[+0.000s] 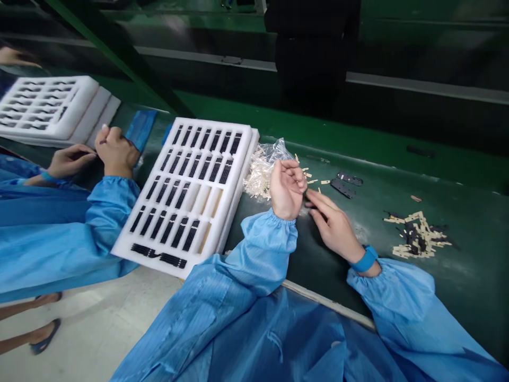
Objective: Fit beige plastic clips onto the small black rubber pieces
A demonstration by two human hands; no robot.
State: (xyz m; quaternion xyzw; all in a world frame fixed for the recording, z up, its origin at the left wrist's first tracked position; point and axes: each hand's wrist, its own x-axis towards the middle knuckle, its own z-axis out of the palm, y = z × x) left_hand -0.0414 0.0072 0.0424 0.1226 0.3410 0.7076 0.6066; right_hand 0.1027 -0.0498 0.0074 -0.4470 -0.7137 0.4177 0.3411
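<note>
My left hand (288, 187) is raised over the green bench, palm up and fingers curled in. Whatever it holds, if anything, is hidden behind the fingers. Close beside it, my right hand (333, 224) has its fingertips bunched near the left fingers; what lies between them is too small to make out. Just left of my left hand lies a clear plastic bag (260, 167) of small cream-coloured strips. Small black flat parts (345, 184) rest on the bench beyond my right hand.
A white foam tray (185, 193) with black strips in most slots sits on another at left. Loose cream and black pieces (419, 236) are heaped at right. A co-worker's hands (115, 151) work at far left near stacked foam trays (85, 106) and a blue piece (141, 129).
</note>
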